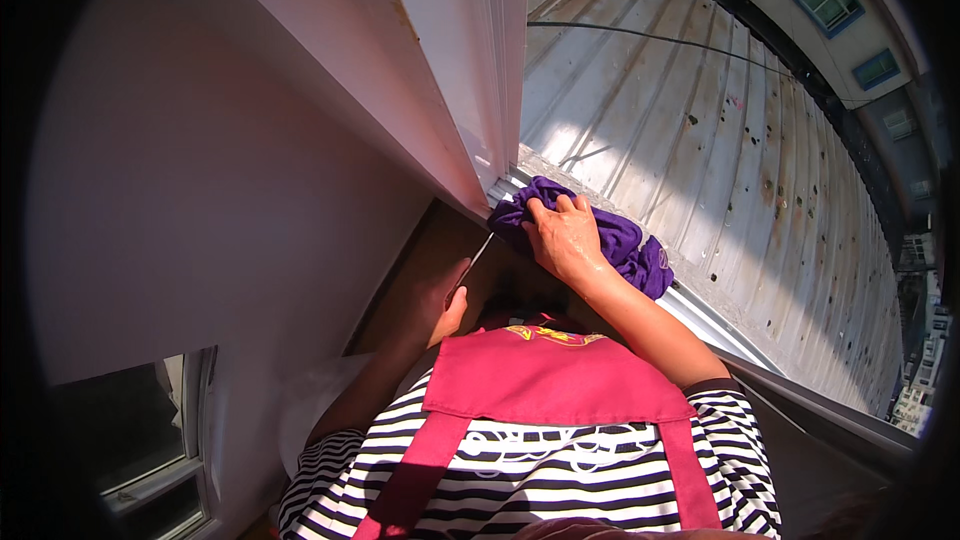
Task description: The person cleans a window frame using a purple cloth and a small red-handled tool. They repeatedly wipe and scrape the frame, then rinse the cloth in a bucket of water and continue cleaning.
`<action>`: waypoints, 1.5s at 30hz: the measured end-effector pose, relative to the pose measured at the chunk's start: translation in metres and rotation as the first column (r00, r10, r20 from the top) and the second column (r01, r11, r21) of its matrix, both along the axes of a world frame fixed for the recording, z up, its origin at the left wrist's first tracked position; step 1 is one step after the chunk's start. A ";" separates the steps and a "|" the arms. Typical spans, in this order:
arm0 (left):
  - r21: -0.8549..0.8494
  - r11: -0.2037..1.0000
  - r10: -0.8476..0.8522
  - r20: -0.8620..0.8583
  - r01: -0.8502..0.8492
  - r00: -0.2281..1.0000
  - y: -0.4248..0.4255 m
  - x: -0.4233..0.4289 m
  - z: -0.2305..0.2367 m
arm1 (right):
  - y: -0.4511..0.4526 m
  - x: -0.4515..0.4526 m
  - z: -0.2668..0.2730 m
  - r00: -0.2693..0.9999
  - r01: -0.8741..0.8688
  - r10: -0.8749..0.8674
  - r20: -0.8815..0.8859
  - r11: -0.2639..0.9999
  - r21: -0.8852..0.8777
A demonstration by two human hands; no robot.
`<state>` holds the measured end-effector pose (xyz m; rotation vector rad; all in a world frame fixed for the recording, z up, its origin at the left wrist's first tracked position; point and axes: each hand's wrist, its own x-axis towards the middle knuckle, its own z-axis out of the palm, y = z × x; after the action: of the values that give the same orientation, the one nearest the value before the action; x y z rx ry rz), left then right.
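Observation:
My right hand (566, 240) looks wet and grips a bunched purple cloth (619, 236), which lies over the white window track (697, 319) at the foot of the frame. Down at the left, partly in shadow, my left hand (452, 304) is closed around a thin tool with a narrow metal shaft (481, 256). The tip of that shaft points up toward the cloth's left end; whether they touch I cannot tell. What kind of tool it is does not show clearly.
A white window frame (457, 52) rises beside a pale wall (225, 165). Beyond the sill lies a stained corrugated metal roof (712, 127) crossed by a dark cable (652, 34). Another window (150, 435) is at lower left. Buildings stand beyond the roof.

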<state>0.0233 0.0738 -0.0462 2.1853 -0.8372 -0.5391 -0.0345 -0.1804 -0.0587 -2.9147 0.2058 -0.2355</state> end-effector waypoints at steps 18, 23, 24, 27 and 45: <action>-0.186 0.982 -0.016 -0.001 0.016 1.000 -0.005 -0.007 -0.008 | -0.001 0.012 -0.011 0.989 -0.007 -0.059 0.136 0.896 0.443; -0.359 0.905 -0.142 -0.761 -0.230 0.633 -0.053 -0.014 -0.019 | -0.009 -0.010 -0.016 0.969 -0.024 -0.153 0.196 0.728 0.686; -0.312 0.913 -0.102 -0.797 -0.261 0.595 -0.061 -0.012 -0.020 | -0.006 -0.010 -0.019 0.973 -0.035 -0.133 0.189 0.725 0.688; -0.268 0.871 0.010 -0.829 -0.412 0.560 -0.084 -0.008 -0.024 | -0.001 -0.007 -0.023 0.962 -0.037 -0.163 0.217 0.716 0.698; -0.159 0.756 0.029 -0.961 -0.635 0.275 -0.119 -0.032 -0.008 | 0.003 -0.072 0.049 0.976 -0.184 0.209 0.070 0.600 0.778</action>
<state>-0.0083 -0.0457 -0.0543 1.0882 0.1958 -1.0233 -0.1066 -0.1776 -0.0099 -2.0234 -0.0236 -0.0373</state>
